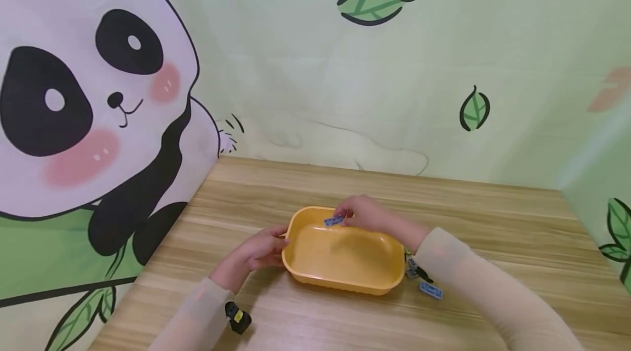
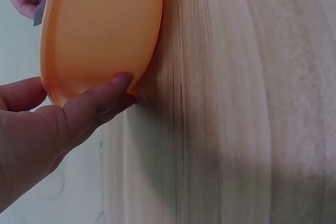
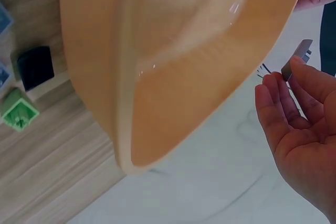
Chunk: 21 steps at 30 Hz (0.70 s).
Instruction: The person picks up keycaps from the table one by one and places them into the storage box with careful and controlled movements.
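A yellow-orange plastic basin [image 1: 340,284] sits on the wooden table, and no pieces show inside it. My left hand [image 1: 266,246] grips its left end, thumb and fingers to either side of the wall in the left wrist view. Over the basin's far rim, my right hand [image 1: 367,213] pinches a small blue toy brick [image 1: 333,221] between thumb and fingers. The same brick [image 3: 297,59] looks grey in the right wrist view, with studs along one side.
Right of the basin lie a blue brick [image 1: 431,290], more small blue pieces [image 1: 412,272], a black piece [image 3: 35,68] and a green brick [image 3: 20,111], partly behind the right sleeve. A black piece with a yellow mark [image 1: 239,319] stands beside the left sleeve. Printed cloth backs the table.
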Each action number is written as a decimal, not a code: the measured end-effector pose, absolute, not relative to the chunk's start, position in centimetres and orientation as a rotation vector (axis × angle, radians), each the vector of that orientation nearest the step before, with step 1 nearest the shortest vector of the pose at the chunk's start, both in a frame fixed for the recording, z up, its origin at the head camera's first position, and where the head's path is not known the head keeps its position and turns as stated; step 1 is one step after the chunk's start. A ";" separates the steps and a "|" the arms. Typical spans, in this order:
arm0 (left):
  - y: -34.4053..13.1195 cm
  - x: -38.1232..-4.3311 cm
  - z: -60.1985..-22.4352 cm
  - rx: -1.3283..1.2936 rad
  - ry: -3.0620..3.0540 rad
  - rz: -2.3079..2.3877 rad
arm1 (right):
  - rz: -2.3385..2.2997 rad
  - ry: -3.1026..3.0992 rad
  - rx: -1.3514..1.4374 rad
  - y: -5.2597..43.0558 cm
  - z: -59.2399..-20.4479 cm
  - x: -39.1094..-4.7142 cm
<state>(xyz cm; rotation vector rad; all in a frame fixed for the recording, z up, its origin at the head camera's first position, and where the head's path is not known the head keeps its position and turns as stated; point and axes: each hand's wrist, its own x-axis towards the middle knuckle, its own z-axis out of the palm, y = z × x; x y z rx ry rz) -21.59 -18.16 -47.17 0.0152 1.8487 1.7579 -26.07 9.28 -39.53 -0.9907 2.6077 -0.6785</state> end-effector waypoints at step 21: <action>-18.2 -21.6 -47.2 -0.008 1.832 1.755 | -0.575 2.542 -1.113 7.4 -42.0 -27.3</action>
